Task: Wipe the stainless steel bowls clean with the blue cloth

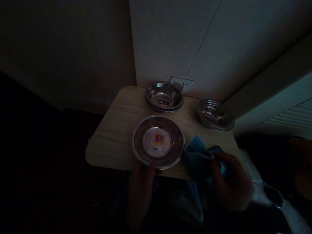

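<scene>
A wide, shallow steel bowl (pixel 140 143) with a round yellow and red sticker stands at the front of the small wooden table (pixel 107 139). My left hand (pixel 142 187) grips its near rim, thumb on top and fingers partly hidden underneath. Just right of the bowl, my right hand (pixel 232 183) is closed on a blue cloth (pixel 196 148), which hangs in folds close to the bowl's edge. More blue fabric (pixel 192 200) shows in the dark below the table edge; whether it is the same piece I cannot tell.
Stacked steel bowls (pixel 164 92) with a dark label sit at the back by a wall socket (pixel 181 84). Another bowl stack (pixel 214 113) is at the right. A dark phone-like object (pixel 215 149) lies partly behind my right hand. The scene is dim.
</scene>
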`<state>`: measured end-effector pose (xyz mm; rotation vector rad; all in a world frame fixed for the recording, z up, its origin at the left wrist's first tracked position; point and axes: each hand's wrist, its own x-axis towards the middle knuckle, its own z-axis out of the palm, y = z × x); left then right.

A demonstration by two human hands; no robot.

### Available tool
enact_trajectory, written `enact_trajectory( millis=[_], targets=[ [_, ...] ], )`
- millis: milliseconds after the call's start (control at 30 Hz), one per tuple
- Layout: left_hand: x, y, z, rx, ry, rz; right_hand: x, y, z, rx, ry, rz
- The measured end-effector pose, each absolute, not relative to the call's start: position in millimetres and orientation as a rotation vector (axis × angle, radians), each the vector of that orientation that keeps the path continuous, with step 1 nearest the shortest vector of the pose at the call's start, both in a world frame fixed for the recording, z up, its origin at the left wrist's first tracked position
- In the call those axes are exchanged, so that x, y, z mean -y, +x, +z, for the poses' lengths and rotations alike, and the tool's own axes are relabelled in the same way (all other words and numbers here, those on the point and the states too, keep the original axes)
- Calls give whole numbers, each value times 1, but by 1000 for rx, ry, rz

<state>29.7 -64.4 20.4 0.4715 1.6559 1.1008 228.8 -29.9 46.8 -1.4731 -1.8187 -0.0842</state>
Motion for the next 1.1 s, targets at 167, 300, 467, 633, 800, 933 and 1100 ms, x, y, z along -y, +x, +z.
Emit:
enact_trajectory(
  millis=[167,300,467,633,800,933,1100],
  targets=[
    [64,30,19,-1625,465,1157,34,208,56,1928,-1229,-74],
    [64,30,19,-1624,447,1162,41,182,44,2137,-1014,164],
    [62,31,17,-1610,406,1186,33,181,37,2237,-1061,221],
    [61,32,15,-1592,391,1196,20,192,34,2360,-1139,159],
    [61,32,14,-1588,396,1214,20,199,29,2554,-1048,172],
    [61,32,15,-1606,391,1199,23,203,31,2446,-987,293],
    [62,24,20,-1619,483,1176,18,215,52,1899,-1410,334]
  ],
)
